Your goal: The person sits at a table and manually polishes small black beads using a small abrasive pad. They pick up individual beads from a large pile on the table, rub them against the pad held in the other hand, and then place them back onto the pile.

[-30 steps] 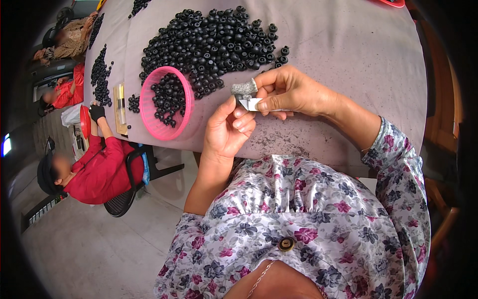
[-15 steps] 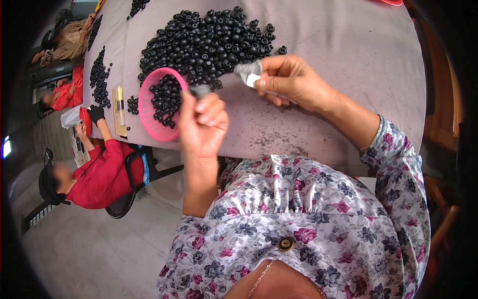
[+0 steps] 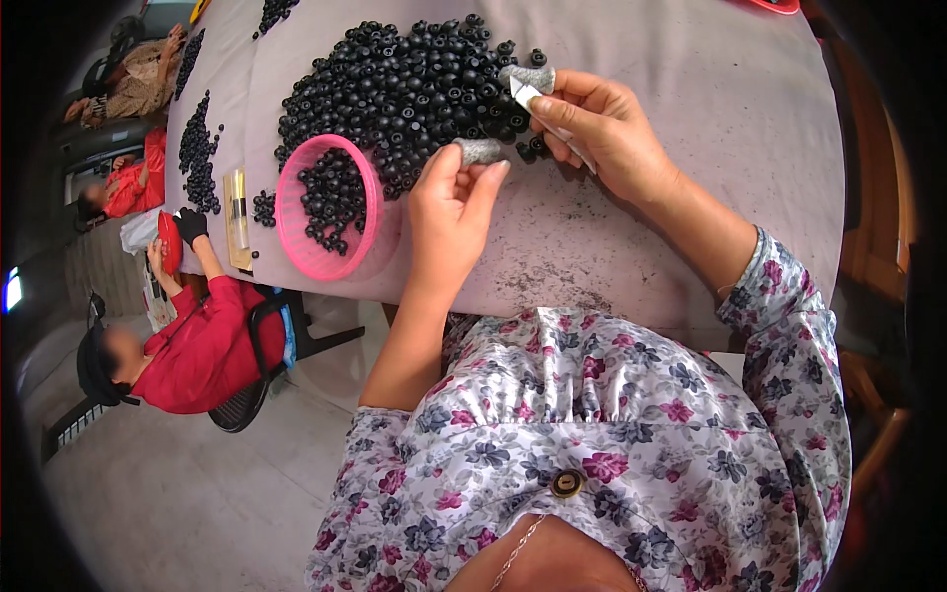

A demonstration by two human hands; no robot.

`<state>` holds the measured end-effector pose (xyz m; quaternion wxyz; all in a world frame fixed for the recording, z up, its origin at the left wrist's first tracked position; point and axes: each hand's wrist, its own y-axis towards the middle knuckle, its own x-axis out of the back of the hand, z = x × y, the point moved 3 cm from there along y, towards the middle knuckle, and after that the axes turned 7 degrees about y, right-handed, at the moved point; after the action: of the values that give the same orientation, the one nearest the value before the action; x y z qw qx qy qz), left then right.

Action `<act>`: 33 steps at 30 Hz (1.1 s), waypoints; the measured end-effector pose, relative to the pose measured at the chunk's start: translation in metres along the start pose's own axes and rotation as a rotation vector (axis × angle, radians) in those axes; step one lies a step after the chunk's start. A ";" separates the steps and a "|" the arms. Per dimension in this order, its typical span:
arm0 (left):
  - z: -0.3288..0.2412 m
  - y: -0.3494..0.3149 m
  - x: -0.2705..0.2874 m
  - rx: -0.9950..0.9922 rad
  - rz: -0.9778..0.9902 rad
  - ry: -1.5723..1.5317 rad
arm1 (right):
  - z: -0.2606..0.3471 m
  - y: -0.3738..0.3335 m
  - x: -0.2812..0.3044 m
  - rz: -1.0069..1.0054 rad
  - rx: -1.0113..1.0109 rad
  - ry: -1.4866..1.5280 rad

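Note:
My right hand (image 3: 612,123) pinches a slim white tool (image 3: 528,96) over the right edge of a large pile of small round black parts (image 3: 395,84). A grey wrap (image 3: 531,79) covers its index fingertip. Another grey wrap (image 3: 480,151) sits on the index finger of my left hand (image 3: 446,212), which is curled near the pile's front edge, thumb close to the index finger. Whatever may lie between those fingers is hidden. Left of that hand, a pink plastic basket (image 3: 370,212) tilts toward the left, with many of the same black parts (image 3: 330,197) inside.
Smaller heaps of black parts (image 3: 197,153) lie along the table's left side. Near them is a yellowish flat strip (image 3: 237,217). A co-worker in red (image 3: 212,340) sits at the left, wearing a black glove (image 3: 189,225). Dark crumbs (image 3: 552,286) dot the grey cloth before me.
My left hand has moved right, away from the basket, toward my right hand. My right hand, still with the white tool, has shifted slightly up and to the right.

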<state>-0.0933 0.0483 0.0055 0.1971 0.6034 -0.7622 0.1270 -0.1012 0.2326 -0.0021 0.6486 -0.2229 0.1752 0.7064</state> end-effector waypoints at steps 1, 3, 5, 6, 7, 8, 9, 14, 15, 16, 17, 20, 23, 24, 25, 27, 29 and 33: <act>-0.002 0.003 -0.003 -0.035 0.010 0.080 | 0.002 0.002 0.003 -0.017 0.023 -0.015; -0.014 0.007 -0.011 -0.096 0.034 0.254 | -0.002 0.006 0.013 -0.017 0.019 -0.026; -0.017 0.011 -0.018 -0.187 0.040 0.363 | 0.002 0.007 0.010 -0.033 0.028 -0.021; -0.018 0.012 -0.019 -0.209 0.034 0.412 | 0.002 0.008 0.009 -0.005 0.010 -0.048; -0.019 0.013 -0.021 -0.232 0.033 0.460 | 0.003 0.007 0.010 0.017 -0.007 -0.074; -0.019 0.013 -0.023 -0.255 0.031 0.508 | 0.003 0.007 0.010 0.040 -0.025 -0.100; -0.020 0.013 -0.023 -0.277 0.027 0.557 | 0.004 0.006 0.009 0.038 -0.025 -0.099; -0.019 0.005 -0.016 -0.291 0.031 0.614 | 0.006 0.000 0.002 0.048 -0.008 -0.125; -0.019 0.002 -0.014 -0.300 0.023 0.622 | 0.003 0.000 0.002 0.059 -0.018 -0.150; -0.018 0.000 -0.011 -0.283 0.036 0.618 | 0.001 0.000 0.003 0.071 -0.027 -0.177; -0.016 -0.003 -0.007 -0.265 0.048 0.614 | 0.000 0.000 0.003 0.083 -0.036 -0.205; -0.017 -0.012 0.001 -0.250 0.056 0.606 | 0.002 0.000 0.001 0.094 -0.041 -0.211; -0.017 -0.018 0.006 -0.271 0.059 0.604 | 0.007 -0.002 -0.005 0.096 -0.051 -0.208; -0.018 -0.019 0.007 -0.280 0.061 0.605 | 0.010 -0.003 -0.007 0.098 -0.057 -0.205; -0.019 -0.019 0.007 -0.257 0.072 0.594 | 0.011 -0.004 -0.007 0.098 -0.066 -0.211; -0.022 -0.019 0.008 -0.211 0.095 0.570 | 0.009 -0.003 -0.007 0.099 -0.084 -0.221; -0.017 -0.021 0.008 -0.200 0.091 0.579 | 0.008 -0.004 -0.006 0.113 -0.092 -0.202; -0.013 -0.025 0.012 -0.225 0.086 0.620 | 0.002 -0.006 -0.008 0.143 -0.109 -0.152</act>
<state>-0.0696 0.0374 0.0210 0.4795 0.4776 -0.7000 0.2277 -0.0950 0.2275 0.0038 0.5950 -0.1903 0.1023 0.7741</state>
